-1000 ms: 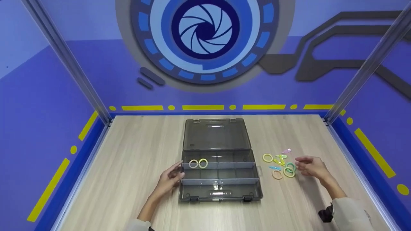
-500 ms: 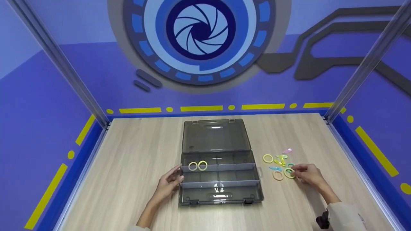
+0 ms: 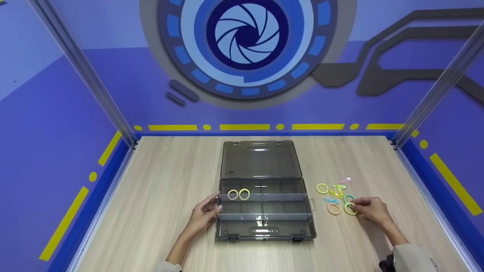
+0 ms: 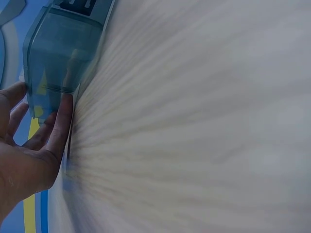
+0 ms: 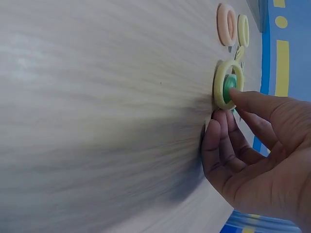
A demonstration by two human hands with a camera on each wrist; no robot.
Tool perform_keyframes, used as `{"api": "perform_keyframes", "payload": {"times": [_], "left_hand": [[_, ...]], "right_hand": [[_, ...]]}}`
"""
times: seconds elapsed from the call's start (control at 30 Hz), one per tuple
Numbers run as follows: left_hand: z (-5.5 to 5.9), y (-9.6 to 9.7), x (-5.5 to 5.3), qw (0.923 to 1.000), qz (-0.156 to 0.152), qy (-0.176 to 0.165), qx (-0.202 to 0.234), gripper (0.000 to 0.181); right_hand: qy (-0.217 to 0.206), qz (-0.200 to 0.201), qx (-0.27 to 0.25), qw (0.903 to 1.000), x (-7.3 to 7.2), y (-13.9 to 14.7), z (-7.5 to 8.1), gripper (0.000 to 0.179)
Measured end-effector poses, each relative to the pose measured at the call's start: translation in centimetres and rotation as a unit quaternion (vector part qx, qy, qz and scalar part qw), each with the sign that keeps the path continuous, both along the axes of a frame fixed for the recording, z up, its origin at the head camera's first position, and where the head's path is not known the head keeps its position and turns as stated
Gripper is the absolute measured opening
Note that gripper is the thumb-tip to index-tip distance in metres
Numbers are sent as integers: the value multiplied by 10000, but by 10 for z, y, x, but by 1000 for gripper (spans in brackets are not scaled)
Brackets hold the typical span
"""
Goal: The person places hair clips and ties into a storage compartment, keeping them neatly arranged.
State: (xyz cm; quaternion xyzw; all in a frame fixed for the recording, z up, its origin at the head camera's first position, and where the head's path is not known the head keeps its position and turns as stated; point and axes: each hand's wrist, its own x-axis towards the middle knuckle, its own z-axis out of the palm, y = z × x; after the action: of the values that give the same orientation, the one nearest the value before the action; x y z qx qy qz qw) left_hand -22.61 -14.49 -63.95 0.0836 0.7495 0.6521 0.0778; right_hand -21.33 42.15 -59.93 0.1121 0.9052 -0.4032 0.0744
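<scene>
A translucent dark organizer box (image 3: 264,226) lies with its lid opened back. The left hand (image 3: 202,217) touches the box's left side with extended fingers, also seen in the left wrist view against the box wall (image 4: 60,48). Two hair ties, one pale pink (image 3: 228,195) and one yellow (image 3: 240,195), are in the box's back-left part. The right hand (image 3: 372,211) pinches a pale yellow hair tie (image 5: 219,90) between thumb and fingers, right of the box. A green hair tie (image 3: 348,195) lies just behind it, partly covered.
On the table (image 3: 166,181) right of the box lie a yellow hair tie (image 3: 317,188), a peach hair tie (image 3: 334,214), and several snap hair clips, among them a blue one (image 3: 330,201) and a pink one (image 3: 345,180). Blue-purple walls (image 3: 113,90) enclose the table.
The right hand has moved left and down onto the pale yellow hair tie and now pinches it. The left hand stays at the box's side.
</scene>
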Motion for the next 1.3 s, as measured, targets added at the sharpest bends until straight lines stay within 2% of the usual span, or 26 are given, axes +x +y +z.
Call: {"api": "perform_keyframes", "payload": {"times": [0.17, 0.33, 0.53, 0.77, 0.97, 1.17, 1.3], "left_hand": [[0, -1, 3, 9999, 6, -130, 31, 57], [2, -1, 0, 9997, -8, -242, 87, 57], [5, -1, -5, 9998, -12, -122, 156, 57], [-2, -1, -1, 9998, -104, 122, 112, 57], [-3, -1, 1, 9992, -102, 364, 101, 55], [-1, 2, 1, 9999, -8, 21, 118, 56], [1, 0, 0, 9999, -25, 16, 118, 56]], "right_hand": [[-86, -56, -206, 9997, 5, 3, 3, 29], [-193, -129, -335, 9992, 8, 6, 12, 33], [-266, -140, -533, 9981, 6, 9, 23, 38], [-264, -21, -506, 9984, 5, 6, 28, 37], [-250, 157, -888, 9956, -3, -7, 32, 38], [-97, 289, -1006, 9945, -10, -20, 37, 37], [-51, 299, -1172, 9927, -16, -29, 40, 36]]}}
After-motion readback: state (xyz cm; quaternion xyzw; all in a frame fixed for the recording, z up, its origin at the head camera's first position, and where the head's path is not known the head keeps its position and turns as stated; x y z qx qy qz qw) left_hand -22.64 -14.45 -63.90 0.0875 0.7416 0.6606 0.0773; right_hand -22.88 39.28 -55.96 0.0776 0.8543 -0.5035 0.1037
